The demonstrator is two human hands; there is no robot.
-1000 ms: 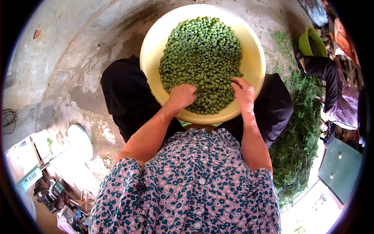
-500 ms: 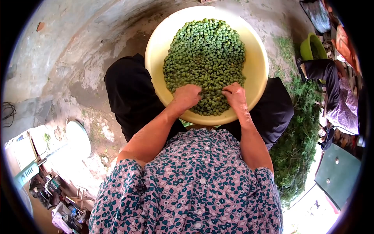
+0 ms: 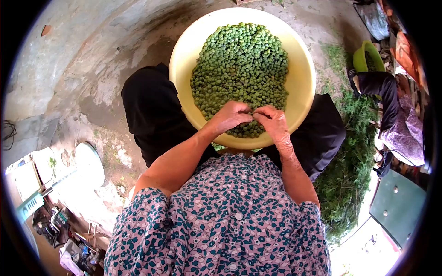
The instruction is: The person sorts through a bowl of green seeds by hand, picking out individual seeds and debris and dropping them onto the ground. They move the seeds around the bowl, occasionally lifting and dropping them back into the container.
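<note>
A large pale-yellow basin rests between my knees, with a thick heap of small round green fruits in it. Over the near part of the heap, my left hand and my right hand come together, fingertips almost touching. Both are closed in a pinch, the fingers bent inward. Whatever lies between the fingertips is too small or too hidden to name. Green fruits show just below and around the fingers.
To the right, another person in dark trousers and a purple patterned garment sits beside a lime-green tub. Cut green plants lie on the ground at my right. A rough wall rises on the left; a teal-handled tool is lower left.
My hands have moved toward each other, from apart over the fruits to fingertips nearly meeting. The basin shifts slightly left in view.
</note>
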